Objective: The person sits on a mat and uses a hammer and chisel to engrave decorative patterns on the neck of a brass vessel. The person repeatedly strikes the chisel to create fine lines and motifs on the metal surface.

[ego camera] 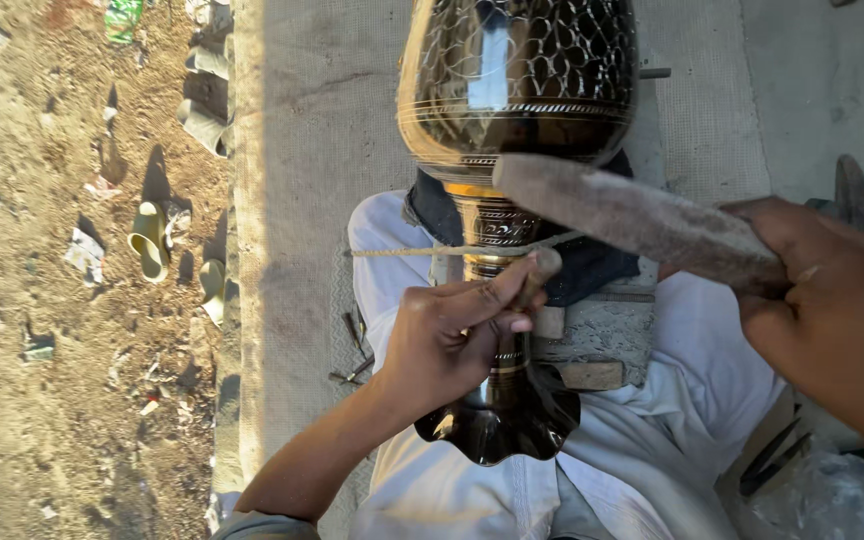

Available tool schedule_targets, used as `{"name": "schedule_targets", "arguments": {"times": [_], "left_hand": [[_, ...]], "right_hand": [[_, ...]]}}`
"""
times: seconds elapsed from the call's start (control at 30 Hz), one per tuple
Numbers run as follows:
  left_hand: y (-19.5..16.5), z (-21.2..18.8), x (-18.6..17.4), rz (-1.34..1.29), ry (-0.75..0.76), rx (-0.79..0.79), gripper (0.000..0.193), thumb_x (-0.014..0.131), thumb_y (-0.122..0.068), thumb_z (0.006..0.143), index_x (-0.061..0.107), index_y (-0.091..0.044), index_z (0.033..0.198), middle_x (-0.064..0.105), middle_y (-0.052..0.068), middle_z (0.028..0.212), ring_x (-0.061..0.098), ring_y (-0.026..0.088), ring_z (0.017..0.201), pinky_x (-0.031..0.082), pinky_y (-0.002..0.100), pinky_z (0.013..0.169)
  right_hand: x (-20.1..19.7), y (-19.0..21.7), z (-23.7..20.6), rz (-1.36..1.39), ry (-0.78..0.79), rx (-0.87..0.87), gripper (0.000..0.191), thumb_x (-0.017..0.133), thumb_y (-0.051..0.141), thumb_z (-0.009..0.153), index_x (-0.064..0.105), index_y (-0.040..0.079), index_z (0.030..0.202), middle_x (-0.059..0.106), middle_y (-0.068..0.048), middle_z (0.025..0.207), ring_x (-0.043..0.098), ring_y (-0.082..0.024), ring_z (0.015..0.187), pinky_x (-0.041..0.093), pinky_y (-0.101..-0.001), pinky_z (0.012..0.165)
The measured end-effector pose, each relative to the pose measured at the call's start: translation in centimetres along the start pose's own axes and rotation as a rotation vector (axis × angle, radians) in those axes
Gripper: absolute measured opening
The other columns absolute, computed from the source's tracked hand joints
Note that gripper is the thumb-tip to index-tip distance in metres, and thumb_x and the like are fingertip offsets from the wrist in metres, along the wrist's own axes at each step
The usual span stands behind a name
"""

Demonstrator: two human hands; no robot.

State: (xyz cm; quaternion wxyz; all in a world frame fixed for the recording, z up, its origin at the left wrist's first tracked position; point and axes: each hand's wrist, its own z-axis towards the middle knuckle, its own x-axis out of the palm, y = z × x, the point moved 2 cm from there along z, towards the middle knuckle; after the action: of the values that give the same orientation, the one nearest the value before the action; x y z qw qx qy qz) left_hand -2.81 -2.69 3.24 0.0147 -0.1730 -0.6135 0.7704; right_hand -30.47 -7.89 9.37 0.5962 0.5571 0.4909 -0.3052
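Gripping chisel [540,272] against vase [512,90], left hand [447,335]; right hand [832,300] hammer [632,215].

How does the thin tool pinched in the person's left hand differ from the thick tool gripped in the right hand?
1. The short thin punch-like tool is slim; the thick worn wooden mallet is much broader and longer.
2. The left hand pinches the thin tool with its fingertips; the right hand wraps the mallet in a full grip.
3. The thin tool meets the neck of the dark engraved metal vase; the mallet is raised above it.
Both are hand-held.

Woven mat [312,130] on ground, small metal tools [354,350] upon it.
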Motion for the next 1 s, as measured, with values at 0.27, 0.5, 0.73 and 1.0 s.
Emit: {"name": "schedule_targets", "arguments": {"times": [0.27,0.5,0.73,1.0], "left_hand": [[-0.6,1.6,1.5,0.091,0.109,-0.053,0.07,0.055,0.022,0.082,0.061,-0.011,0.143,0.079,0.01,0.11,0.08,0.017,0.097,0.065,0.028,0.091],[-0.2,1.2,1.9,0.175,0.109,-0.063,0.059,0.061,0.018,0.087,0.064,-0.01,0.138,0.08,0.01,0.105,0.08,0.015,0.094,0.065,0.027,0.088],[0.1,-0.7,2.9,0.204,-0.129,-0.103,0.05,0.074,0.007,0.091,0.064,-0.009,0.138,0.08,0.005,0.102,0.079,0.013,0.088,0.064,0.026,0.081],[0.6,-1.8,3.5,0.234,-0.193,-0.005,0.044,0.076,0.003,0.092,0.067,-0.008,0.134,0.08,0.008,0.098,0.078,0.012,0.084,0.063,0.023,0.075]], "right_hand": [[3.9,-4.6,-1.8,0.515,-0.166,0.035,0.041,0.076,0.001,0.082,0.064,0.001,0.121,0.073,-0.014,0.099,0.07,-0.02,0.079,0.055,-0.0311,0.068],[5.0,-5.0,-1.6,0.426,-0.149,-0.065,0.037,0.08,0.009,0.079,0.069,0.008,0.115,0.077,-0.005,0.095,0.073,-0.015,0.088,0.057,-0.0343,0.082],[3.5,-5.6,-0.1,0.137,0.095,0.014,0.052,0.082,0.016,0.075,0.07,0.014,0.126,0.074,-0.005,0.087,0.073,-0.018,0.076,0.055,-0.0404,0.072],[0.4,-3.9,0.5,0.017,0.017,-0.259,0.048,0.078,0.001,0.067,0.07,0.009,0.114,0.075,-0.009,0.095,0.075,-0.022,0.08,0.058,-0.0385,0.073]]}}
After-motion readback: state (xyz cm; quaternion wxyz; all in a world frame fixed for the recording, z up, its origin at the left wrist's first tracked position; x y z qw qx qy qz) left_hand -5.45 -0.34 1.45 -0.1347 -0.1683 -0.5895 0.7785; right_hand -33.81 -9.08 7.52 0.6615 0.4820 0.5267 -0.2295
